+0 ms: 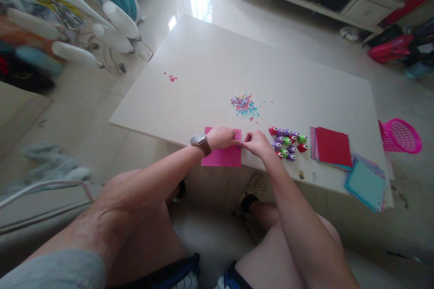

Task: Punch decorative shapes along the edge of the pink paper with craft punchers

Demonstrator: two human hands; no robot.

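A bright pink sheet of paper [222, 158] lies at the table's near edge and juts out over it. My left hand [222, 137], with a watch on its wrist, rests across the sheet and grips it near its right edge. At that edge my right hand [256, 142] is closed in a pinch, its fingertips meeting those of the left. A small purple thing, apparently a paper punch, barely shows between the fingers and is mostly hidden. To the right sit several purple, green and red paper punches [286, 140] with round white spots. Beyond my hands is a pile of coloured confetti [244, 104].
Red and pink paper sheets [334, 148] are stacked on the right, beside light-blue sheets [366, 183] overhanging the corner. Two small flat items lie near the front edge. A few red bits [172, 78] are at far left. A pink basket [402, 136] stands past the table [288, 72].
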